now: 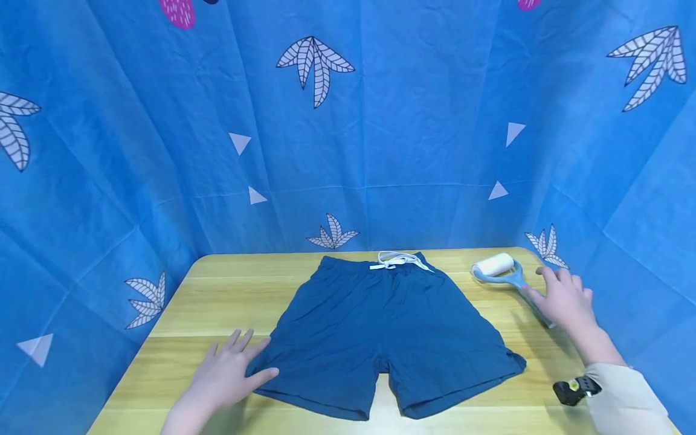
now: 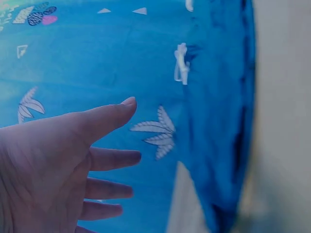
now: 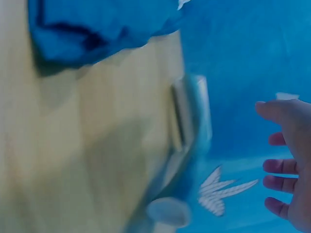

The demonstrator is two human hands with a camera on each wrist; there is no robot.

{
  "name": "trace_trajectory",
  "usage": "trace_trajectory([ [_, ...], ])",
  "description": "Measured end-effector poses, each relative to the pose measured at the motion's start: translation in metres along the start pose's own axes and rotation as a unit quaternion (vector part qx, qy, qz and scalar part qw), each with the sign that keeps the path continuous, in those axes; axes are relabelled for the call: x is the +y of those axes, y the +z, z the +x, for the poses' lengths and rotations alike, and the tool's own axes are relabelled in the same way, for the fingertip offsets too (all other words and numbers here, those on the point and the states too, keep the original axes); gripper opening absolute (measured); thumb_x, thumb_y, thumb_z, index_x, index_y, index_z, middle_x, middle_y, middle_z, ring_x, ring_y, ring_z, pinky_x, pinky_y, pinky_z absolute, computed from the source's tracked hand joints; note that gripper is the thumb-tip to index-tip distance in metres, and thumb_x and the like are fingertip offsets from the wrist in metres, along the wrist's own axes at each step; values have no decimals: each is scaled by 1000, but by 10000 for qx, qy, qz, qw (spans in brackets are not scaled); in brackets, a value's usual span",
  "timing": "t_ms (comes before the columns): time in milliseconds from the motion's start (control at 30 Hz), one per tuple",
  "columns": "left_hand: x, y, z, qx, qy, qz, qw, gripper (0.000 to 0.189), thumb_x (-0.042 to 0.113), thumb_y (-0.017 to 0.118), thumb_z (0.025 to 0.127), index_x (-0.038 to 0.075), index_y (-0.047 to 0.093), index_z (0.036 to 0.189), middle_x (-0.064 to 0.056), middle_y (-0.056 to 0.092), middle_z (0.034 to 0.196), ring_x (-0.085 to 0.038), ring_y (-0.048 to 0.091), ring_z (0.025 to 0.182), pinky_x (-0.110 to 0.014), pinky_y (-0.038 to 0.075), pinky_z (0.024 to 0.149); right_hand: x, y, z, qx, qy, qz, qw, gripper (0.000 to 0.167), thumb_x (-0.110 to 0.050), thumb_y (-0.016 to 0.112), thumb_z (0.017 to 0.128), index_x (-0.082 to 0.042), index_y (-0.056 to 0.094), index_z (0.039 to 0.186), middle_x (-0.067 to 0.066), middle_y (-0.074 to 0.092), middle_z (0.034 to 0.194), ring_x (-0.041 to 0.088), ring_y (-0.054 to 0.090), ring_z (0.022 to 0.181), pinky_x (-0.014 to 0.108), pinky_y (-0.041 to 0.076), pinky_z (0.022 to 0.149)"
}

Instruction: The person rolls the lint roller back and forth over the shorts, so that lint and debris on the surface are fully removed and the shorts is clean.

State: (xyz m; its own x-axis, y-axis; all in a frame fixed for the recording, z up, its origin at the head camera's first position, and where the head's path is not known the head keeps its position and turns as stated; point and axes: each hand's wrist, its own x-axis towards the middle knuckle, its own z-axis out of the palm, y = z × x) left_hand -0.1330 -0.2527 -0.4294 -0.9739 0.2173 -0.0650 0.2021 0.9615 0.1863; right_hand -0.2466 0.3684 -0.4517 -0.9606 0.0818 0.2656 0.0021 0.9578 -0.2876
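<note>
Dark blue shorts [image 1: 375, 320] lie spread out on the wooden table, with the white drawstring [image 1: 399, 260] tied in a bow at the waistband. Near the hem on the left side is my left hand [image 1: 225, 368], its fingers spread and holding nothing. The left wrist view shows that hand [image 2: 58, 155] apart from the shorts [image 2: 221, 97]. To the right of the shorts lies a lint roller [image 1: 492, 266] with a white roll and a blue handle. My right hand [image 1: 565, 299] hovers over its handle. The right wrist view shows that hand [image 3: 296, 160] apart from the roller [image 3: 194, 111], fingers loosely extended.
The light wooden table [image 1: 217, 290] has rounded far corners. A blue patterned curtain [image 1: 424, 121] hangs behind it and along both sides. A dark watch [image 1: 576, 389] sits by the cream sleeve [image 1: 625, 396] on the right arm.
</note>
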Motion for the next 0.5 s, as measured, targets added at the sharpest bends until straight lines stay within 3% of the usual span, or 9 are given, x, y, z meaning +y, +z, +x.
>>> trace_trajectory([
  [233,14,-26,26,658,265,226,9972,68,65,53,89,24,52,143,-20,42,152,-46,32,142,-75,24,108,-32,-29,5,293,-227,-206,9991,67,-56,50,96,-6,43,140,32,41,128,55,34,112,66,29,76],
  [500,41,-45,58,891,430,181,9949,73,66,52,89,26,42,149,-18,28,159,-43,21,148,-72,17,113,-83,-50,7,632,-595,-136,9961,65,-52,55,94,-13,42,144,29,39,139,54,31,124,71,28,86],
])
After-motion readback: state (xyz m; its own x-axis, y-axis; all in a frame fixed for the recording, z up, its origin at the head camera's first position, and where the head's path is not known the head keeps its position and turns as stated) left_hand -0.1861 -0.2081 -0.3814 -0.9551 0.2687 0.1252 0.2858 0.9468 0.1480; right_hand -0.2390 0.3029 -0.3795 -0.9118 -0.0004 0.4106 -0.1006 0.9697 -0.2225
